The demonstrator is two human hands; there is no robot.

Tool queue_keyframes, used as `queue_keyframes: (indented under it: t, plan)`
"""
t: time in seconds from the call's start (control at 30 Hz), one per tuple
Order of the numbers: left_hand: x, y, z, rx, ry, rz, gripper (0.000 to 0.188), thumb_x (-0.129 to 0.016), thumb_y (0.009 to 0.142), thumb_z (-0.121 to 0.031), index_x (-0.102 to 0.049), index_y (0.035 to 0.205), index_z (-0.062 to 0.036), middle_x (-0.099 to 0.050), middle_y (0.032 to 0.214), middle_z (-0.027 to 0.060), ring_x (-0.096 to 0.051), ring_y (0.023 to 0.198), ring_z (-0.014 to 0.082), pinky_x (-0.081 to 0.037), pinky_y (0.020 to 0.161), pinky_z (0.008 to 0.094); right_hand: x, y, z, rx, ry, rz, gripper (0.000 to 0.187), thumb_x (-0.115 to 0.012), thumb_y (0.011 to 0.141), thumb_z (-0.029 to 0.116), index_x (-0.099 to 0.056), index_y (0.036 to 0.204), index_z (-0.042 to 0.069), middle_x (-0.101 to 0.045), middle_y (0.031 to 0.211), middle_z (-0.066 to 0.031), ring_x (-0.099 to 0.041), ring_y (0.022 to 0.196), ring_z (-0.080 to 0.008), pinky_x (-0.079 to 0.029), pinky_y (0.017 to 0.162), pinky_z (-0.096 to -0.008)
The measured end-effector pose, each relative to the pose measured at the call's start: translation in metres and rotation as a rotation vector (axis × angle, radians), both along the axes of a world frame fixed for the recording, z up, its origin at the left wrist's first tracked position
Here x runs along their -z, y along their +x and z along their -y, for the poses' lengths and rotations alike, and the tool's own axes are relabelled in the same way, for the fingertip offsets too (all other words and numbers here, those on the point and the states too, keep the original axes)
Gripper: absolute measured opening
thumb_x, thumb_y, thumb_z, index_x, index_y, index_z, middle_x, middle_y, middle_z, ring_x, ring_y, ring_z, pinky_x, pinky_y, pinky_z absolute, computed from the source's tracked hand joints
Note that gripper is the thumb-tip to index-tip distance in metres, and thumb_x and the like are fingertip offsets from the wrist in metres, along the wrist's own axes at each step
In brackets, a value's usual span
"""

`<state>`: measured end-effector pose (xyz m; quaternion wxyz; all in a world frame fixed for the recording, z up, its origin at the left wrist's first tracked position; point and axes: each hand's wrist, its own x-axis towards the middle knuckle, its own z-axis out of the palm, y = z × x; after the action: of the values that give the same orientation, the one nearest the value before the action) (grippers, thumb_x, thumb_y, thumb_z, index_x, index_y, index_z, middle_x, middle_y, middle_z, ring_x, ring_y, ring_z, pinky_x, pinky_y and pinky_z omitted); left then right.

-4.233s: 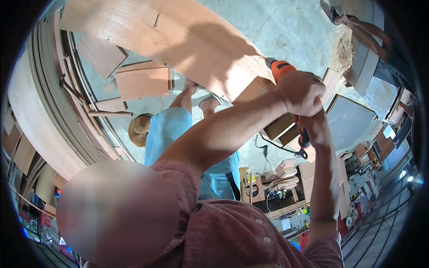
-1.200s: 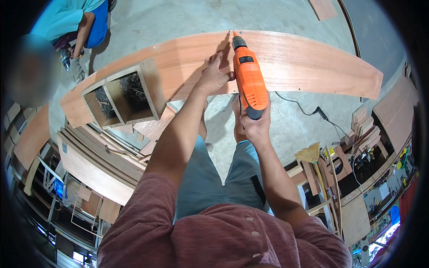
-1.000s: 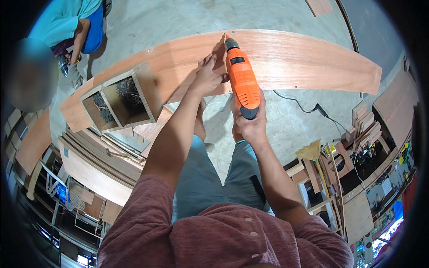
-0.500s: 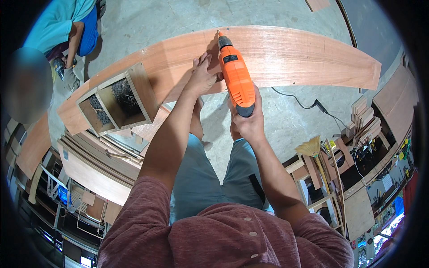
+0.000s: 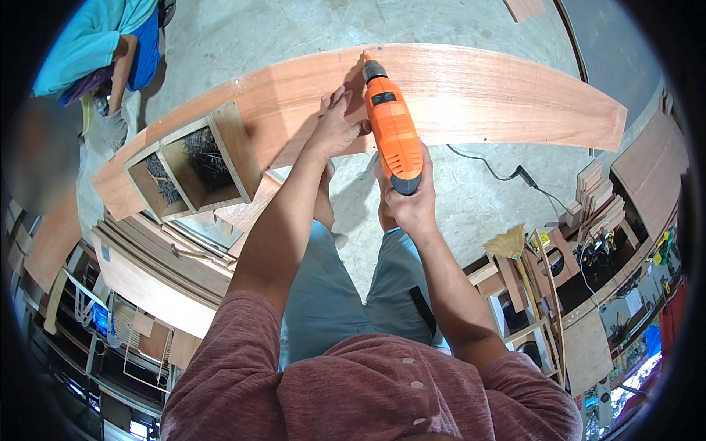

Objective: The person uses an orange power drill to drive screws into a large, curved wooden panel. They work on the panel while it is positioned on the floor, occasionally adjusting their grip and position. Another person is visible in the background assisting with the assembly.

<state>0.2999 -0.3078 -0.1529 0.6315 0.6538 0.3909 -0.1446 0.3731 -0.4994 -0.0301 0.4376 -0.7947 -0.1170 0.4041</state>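
My right hand [image 5: 412, 200] is wrapped round the grip of an orange power drill [image 5: 394, 128] with a black rear end. The drill's chuck points away from me, and its tip is at the far edge of a long, curved plywood board [image 5: 507, 95]. Close to the drill's left side, my left hand [image 5: 338, 126] is over the board with its fingers spread, holding nothing I can see. A two-part wooden box [image 5: 233, 151] of dark nails or screws sits on the board's left part.
A person in a turquoise shirt [image 5: 81, 44] crouches at the upper left. A black cord with a plug connection [image 5: 523, 175] lies on the concrete floor at right. Stacked wood strips [image 5: 590, 192], a straw broom [image 5: 511, 242] and long planks [image 5: 158, 283] surround my legs.
The drill and its tip have shifted slightly right along the board's far edge. My left hand has barely moved. The crouching person at the left has lowered their head a little.
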Motion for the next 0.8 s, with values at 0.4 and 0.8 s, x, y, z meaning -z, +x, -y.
queue_keyframes:
  t: [0.4,0.8]
  plan:
    - [0.001,-0.001,-0.001,0.017,0.031,-0.006,0.141,-0.074,0.058,-0.086,-0.027,0.160,-0.0003,-0.016,0.170,0.0165,-0.004,0.158,0.0398,-0.018,0.127,0.0488,-0.001,0.000,-0.001,0.000,-0.015,-0.028,0.094,-0.062,0.077,-0.008,-0.024,0.160,0.012,-0.063,0.134,-0.0168,-0.064,0.122,-0.0280,-0.049,0.102,-0.0351]
    - [-0.002,0.001,-0.002,0.056,0.033,-0.057,0.136,-0.074,0.062,-0.084,-0.027,0.161,-0.0045,-0.017,0.171,0.0150,-0.004,0.158,0.0389,-0.017,0.127,0.0493,-0.006,0.002,-0.004,-0.023,-0.028,0.002,0.094,-0.062,0.077,-0.010,-0.024,0.160,0.012,-0.064,0.132,-0.0160,-0.065,0.120,-0.0268,-0.049,0.101,-0.0340]
